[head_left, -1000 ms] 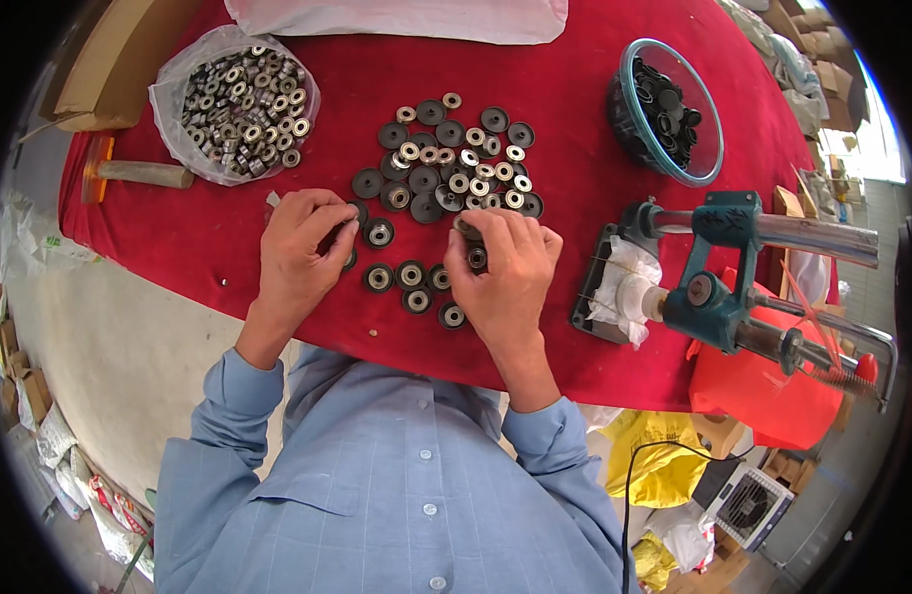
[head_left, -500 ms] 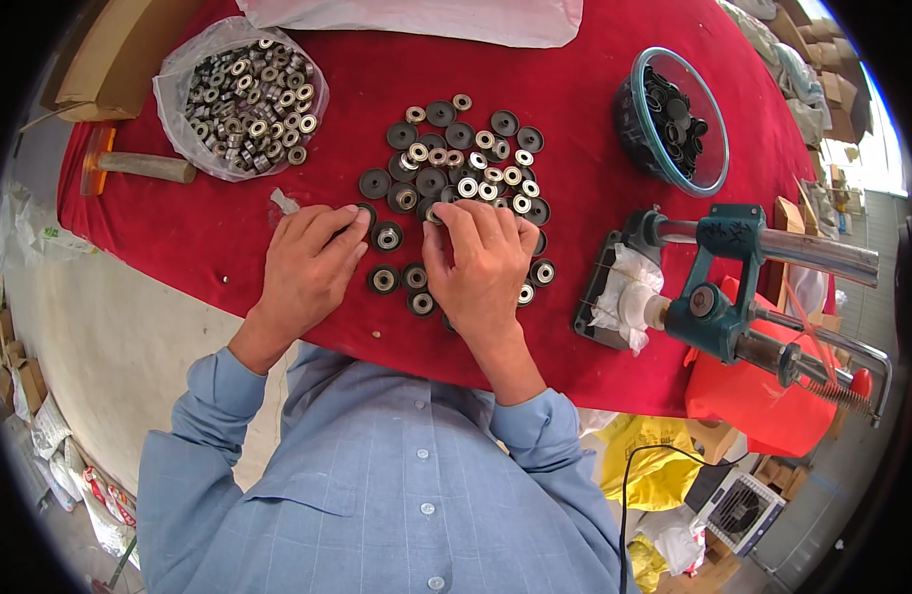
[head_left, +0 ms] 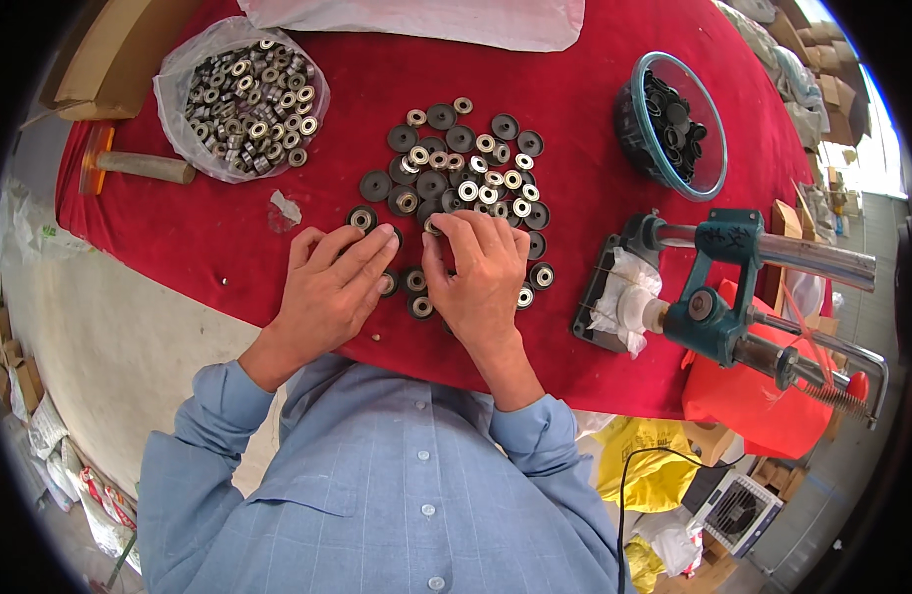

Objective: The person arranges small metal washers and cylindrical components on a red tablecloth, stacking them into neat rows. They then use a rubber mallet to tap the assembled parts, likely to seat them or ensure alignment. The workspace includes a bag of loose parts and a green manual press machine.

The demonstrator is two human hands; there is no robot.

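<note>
— What are the hands doing?

— Both lie palm down on the red-covered surface (head_left: pixel 228 238), at the near edge of the scatter of dark round discs (head_left: pixel 456 173). The left hand (head_left: pixel 327 292) has its fingers (head_left: pixel 362 252) stretched out and close together, the tips touching a disc at the scatter's near left corner. The right hand (head_left: pixel 481 277) sits just beside it, fingers (head_left: pixel 456 233) curled, the tips pressed onto a disc; whether they pinch it I cannot tell, since the hand hides its underside.

— And the discs themselves?

— They lie flat in a loose patch beyond the hands, some plain dark, some with a shiny metal ring in the middle. A few lie under and between the two hands.

— What else lies around the scatter?

— Left of it and farther off, an open clear plastic bag (head_left: pixel 243 94) is full of small metal rings. Right of it stands a blue-rimmed bowl (head_left: pixel 713 148) of dark pieces. Nearer than the bowl, right of the scatter, is a teal hand press (head_left: pixel 718 297) with a long metal lever.
</note>
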